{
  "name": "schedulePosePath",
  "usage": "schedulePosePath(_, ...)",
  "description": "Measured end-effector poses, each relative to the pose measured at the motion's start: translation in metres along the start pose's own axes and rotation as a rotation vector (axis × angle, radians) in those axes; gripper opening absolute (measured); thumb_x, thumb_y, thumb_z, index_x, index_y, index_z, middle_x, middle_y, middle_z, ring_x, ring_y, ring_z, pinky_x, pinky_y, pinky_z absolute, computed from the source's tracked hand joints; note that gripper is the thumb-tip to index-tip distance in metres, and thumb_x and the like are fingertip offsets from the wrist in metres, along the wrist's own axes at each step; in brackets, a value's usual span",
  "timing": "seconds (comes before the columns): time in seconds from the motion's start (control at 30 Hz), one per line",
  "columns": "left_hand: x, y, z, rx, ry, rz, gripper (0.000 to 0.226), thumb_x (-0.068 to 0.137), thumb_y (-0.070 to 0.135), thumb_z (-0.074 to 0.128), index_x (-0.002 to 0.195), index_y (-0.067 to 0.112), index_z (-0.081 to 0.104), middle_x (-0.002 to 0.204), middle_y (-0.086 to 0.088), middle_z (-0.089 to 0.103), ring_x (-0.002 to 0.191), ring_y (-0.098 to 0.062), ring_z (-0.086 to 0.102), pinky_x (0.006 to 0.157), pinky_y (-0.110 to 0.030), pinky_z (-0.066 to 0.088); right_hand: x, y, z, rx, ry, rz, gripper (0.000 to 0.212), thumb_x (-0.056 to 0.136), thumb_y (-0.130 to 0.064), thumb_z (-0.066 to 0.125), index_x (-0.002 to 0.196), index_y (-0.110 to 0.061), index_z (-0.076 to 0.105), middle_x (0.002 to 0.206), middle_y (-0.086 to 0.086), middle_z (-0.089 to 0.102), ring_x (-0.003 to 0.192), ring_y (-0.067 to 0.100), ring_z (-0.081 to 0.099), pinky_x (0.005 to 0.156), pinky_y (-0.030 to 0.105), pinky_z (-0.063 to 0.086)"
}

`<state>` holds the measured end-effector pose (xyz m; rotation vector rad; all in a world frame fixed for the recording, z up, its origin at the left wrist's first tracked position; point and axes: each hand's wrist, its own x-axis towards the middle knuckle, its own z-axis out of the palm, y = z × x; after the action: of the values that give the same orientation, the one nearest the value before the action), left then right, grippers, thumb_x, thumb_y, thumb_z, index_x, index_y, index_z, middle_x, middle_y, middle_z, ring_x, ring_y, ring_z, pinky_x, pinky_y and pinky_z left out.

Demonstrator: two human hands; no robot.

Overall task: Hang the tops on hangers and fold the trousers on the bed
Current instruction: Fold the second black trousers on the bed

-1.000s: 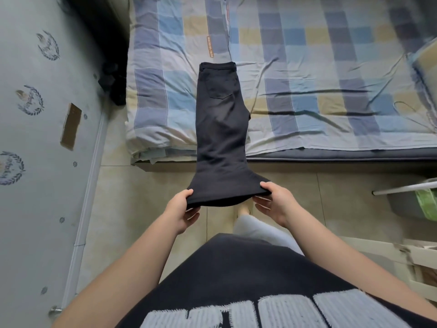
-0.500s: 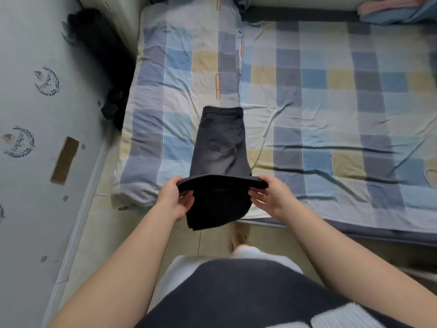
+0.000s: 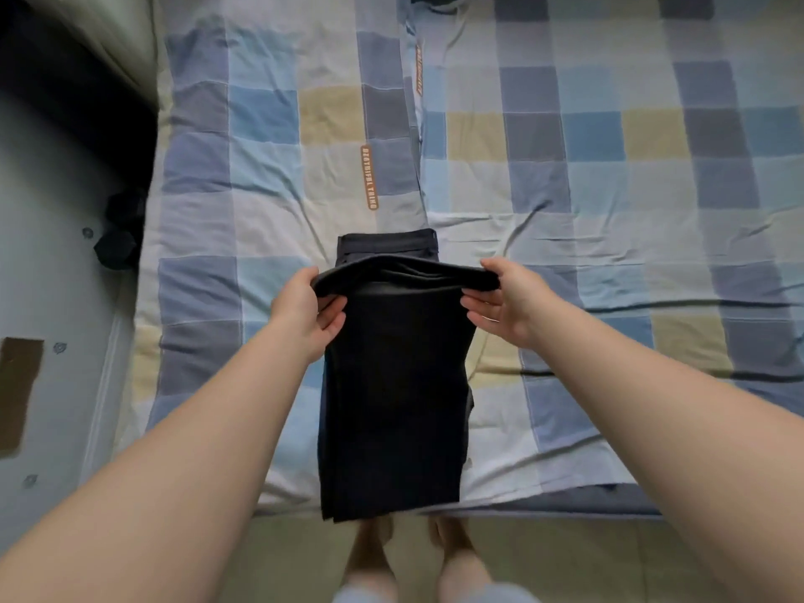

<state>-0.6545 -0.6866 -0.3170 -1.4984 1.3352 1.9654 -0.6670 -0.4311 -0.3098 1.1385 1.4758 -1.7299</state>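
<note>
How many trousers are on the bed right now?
1: trousers at the bed's near edge, left hand and right hand gripping the folded-over end. More may lie outside the view.

Lifted hem of trousers [image 3: 393,406] from below bed [image 3: 565,211] edge; carried forward, pinched in left hand [image 3: 304,315] and right hand [image 3: 509,302], to just short of waistband [image 3: 387,241].

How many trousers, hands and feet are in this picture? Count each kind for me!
black trousers: 1
hands: 2 (left hand, right hand)
bare feet: 2 (left foot, right foot)
Total: 5
</note>
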Motion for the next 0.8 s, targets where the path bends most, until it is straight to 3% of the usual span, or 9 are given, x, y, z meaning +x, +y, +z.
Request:
schedulePosePath(0.17, 0.106, 0.012, 0.040, 0.129, -0.038, 0.050, 0.017, 0.099, 0.036, 0.053, 0.092, 0.024, 0.064, 0.089, 0.000, 0.070, 0.089, -0.014, 0.066, 0.072, -0.030, 0.048, 0.112, -0.024, 0.021, 0.016, 0.039, 0.003, 0.025, 0.099, -0.039, 0.052, 0.111, -0.018, 0.059, 0.098, 0.008, 0.073, 0.089, 0.019, 0.071, 0.068, 0.034, 0.053)
schedulePosePath(0.27, 0.150, 0.012, 0.051, 0.158, -0.062, 0.105, 0.022, 0.099, 0.041, 0.051, 0.096, 0.026, 0.066, 0.100, 0.001, 0.073, 0.093, -0.014, 0.068, 0.075, -0.030, 0.050, 0.161, -0.027, 0.032, 0.055, 0.031, 0.002, 0.022, 0.099, -0.036, 0.051, 0.102, -0.016, 0.059, 0.095, 0.006, 0.073, 0.087, 0.019, 0.071, 0.067, 0.034, 0.052)
schedulePosePath(0.4, 0.196, -0.017, 0.046, 0.310, -0.136, 0.155, 0.039, 0.101, 0.058, 0.042, 0.114, 0.026, 0.060, 0.112, 0.008, 0.066, 0.101, -0.015, 0.065, 0.074, -0.032, 0.048, 0.209, 0.007, 0.040, 0.064, -0.073, 0.028, 0.034, 0.098, -0.040, 0.056, 0.121, -0.015, 0.056, 0.111, 0.005, 0.072, 0.106, 0.023, 0.067, 0.084, 0.041, 0.054)
schedulePosePath(0.47, 0.202, -0.045, 0.035, 0.480, -0.110, 0.303, 0.030, 0.101, 0.052, 0.050, 0.107, 0.025, 0.064, 0.116, 0.006, 0.065, 0.105, -0.016, 0.062, 0.084, -0.034, 0.049, 0.213, 0.036, 0.037, -0.008, -0.083, 0.040, 0.031, 0.098, -0.040, 0.058, 0.119, -0.019, 0.057, 0.120, 0.003, 0.068, 0.115, 0.023, 0.063, 0.091, 0.042, 0.051)
schedulePosePath(0.53, 0.205, -0.077, 0.014, 0.822, -0.103, 0.583, 0.034, 0.098, 0.046, 0.058, 0.123, 0.024, 0.065, 0.132, 0.002, 0.063, 0.121, -0.017, 0.057, 0.104, -0.036, 0.045, 0.211, 0.068, 0.030, -0.067, -0.060, 0.042, 0.018, 0.098, -0.037, 0.058, 0.110, -0.025, 0.060, 0.125, 0.003, 0.067, 0.119, 0.021, 0.060, 0.094, 0.041, 0.049)
schedulePosePath(0.63, 0.194, -0.121, -0.021, 1.471, -0.102, 0.860, 0.065, 0.093, 0.060, 0.054, 0.151, 0.034, 0.041, 0.162, 0.006, 0.033, 0.148, -0.021, 0.029, 0.118, -0.043, 0.028, 0.200, 0.107, 0.019, -0.127, -0.020, -0.001, 0.026, 0.097, -0.033, 0.059, 0.122, -0.025, 0.060, 0.126, 0.000, 0.066, 0.120, 0.016, 0.058, 0.098, 0.039, 0.045)
schedulePosePath(0.73, 0.177, -0.160, -0.052, 1.606, -0.082, 0.787, 0.075, 0.092, 0.066, 0.047, 0.157, 0.040, 0.021, 0.170, 0.008, 0.006, 0.153, -0.023, 0.010, 0.120, -0.042, 0.020, 0.180, 0.143, 0.011, -0.163, 0.050, -0.049, 0.034, 0.095, -0.027, 0.064, 0.129, -0.026, 0.061, 0.120, -0.005, 0.067, 0.110, 0.009, 0.062, 0.088, 0.030, 0.045)
schedulePosePath(0.8, 0.163, -0.190, -0.071, 1.605, -0.019, 0.684, 0.076, 0.093, 0.066, 0.046, 0.158, 0.042, 0.014, 0.170, 0.009, -0.002, 0.154, -0.021, 0.005, 0.121, -0.042, 0.019, 0.166, 0.173, 0.003, -0.211, 0.094, -0.067, 0.043, 0.093, -0.021, 0.066, 0.135, -0.022, 0.059, 0.127, -0.002, 0.065, 0.110, 0.013, 0.062, 0.092, 0.030, 0.048)
